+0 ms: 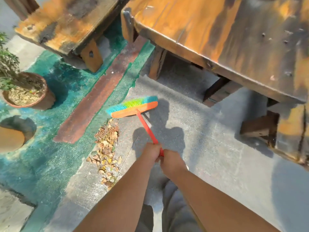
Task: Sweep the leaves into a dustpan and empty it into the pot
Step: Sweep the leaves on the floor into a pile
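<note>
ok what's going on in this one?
A person is sweeping a patio. Both hands, left hand and right hand, grip the red handle of a broom, whose head sits on the concrete just beyond a strip of dry leaves. A terracotta pot with a plant stands off to the left. No dustpan is in view.

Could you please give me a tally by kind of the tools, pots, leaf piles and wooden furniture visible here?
Brooms: 1
Pots: 2
Leaf piles: 1
Wooden furniture: 2, a bench and a table
Dustpans: 0 in view
Total: 6
</note>
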`<state>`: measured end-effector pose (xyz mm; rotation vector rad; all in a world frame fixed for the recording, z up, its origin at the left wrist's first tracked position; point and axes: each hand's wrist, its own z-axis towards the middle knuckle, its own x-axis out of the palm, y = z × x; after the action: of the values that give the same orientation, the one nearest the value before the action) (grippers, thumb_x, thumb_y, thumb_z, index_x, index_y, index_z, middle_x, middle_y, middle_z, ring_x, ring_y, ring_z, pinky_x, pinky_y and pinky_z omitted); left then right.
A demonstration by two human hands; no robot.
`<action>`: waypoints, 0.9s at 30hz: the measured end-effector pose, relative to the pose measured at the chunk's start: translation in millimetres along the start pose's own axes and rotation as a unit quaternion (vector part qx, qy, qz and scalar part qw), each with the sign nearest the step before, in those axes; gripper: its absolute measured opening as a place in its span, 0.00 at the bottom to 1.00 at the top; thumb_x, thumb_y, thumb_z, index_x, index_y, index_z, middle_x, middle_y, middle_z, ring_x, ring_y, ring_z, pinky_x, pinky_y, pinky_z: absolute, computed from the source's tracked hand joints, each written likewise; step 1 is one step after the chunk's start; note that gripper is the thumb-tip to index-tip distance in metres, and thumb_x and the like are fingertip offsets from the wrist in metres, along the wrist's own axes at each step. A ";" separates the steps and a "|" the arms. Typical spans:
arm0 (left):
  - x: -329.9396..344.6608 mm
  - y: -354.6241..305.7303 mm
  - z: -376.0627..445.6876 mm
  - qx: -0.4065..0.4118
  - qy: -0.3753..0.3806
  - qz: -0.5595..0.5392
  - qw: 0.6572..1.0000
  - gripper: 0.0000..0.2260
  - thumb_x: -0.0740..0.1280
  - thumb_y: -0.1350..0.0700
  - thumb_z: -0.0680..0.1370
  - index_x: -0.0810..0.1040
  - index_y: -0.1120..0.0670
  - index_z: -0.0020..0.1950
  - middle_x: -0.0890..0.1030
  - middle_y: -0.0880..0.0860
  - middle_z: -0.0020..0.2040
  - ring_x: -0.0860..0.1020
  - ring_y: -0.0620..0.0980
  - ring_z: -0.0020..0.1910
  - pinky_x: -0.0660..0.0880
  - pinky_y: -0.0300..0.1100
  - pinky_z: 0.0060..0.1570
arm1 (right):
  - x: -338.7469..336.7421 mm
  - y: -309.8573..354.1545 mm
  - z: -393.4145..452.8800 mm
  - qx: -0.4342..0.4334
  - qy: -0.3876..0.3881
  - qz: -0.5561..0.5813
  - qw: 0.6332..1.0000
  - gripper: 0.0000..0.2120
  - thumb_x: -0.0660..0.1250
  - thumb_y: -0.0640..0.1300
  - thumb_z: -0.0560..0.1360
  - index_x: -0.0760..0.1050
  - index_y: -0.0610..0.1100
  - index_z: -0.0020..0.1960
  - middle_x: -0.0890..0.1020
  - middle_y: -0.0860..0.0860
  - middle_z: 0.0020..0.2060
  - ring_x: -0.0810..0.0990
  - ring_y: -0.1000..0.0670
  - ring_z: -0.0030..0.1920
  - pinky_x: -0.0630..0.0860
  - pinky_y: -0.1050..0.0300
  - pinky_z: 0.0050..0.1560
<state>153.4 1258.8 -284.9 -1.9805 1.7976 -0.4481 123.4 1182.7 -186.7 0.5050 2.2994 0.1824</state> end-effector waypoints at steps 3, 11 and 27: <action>44.4 3.5 -27.7 0.024 0.039 0.050 0.998 0.10 0.65 0.60 0.72 0.72 0.56 0.30 0.70 0.52 0.21 0.69 0.52 0.22 0.64 0.40 0.25 | -17.0 -39.6 -30.1 0.032 -0.023 0.063 0.997 0.13 0.56 0.40 0.77 0.79 0.46 0.51 0.83 0.46 0.50 0.81 0.43 0.53 0.78 0.52 0.51; 183.7 53.5 -89.8 0.042 0.158 0.155 0.974 0.07 0.66 0.58 0.60 0.77 0.58 0.36 0.76 0.54 0.28 0.76 0.50 0.27 0.69 0.36 0.26 | -42.0 -180.8 -97.9 0.122 -0.092 0.219 0.964 0.13 0.57 0.40 0.78 0.80 0.41 0.52 0.83 0.43 0.50 0.80 0.45 0.45 0.70 0.59 0.41; 527.9 240.6 -219.5 -0.012 0.268 0.397 0.878 0.10 0.64 0.70 0.73 0.72 0.57 0.35 0.72 0.56 0.32 0.72 0.51 0.30 0.68 0.35 0.23 | -39.0 -551.8 -228.7 0.324 -0.128 0.434 0.831 0.15 0.60 0.40 0.76 0.75 0.36 0.59 0.80 0.40 0.55 0.80 0.41 0.56 0.76 0.55 0.51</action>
<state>-106.0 696.8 -244.4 -0.9885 2.7412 -0.7253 -181.7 668.7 -154.9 1.7926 1.6619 -0.2414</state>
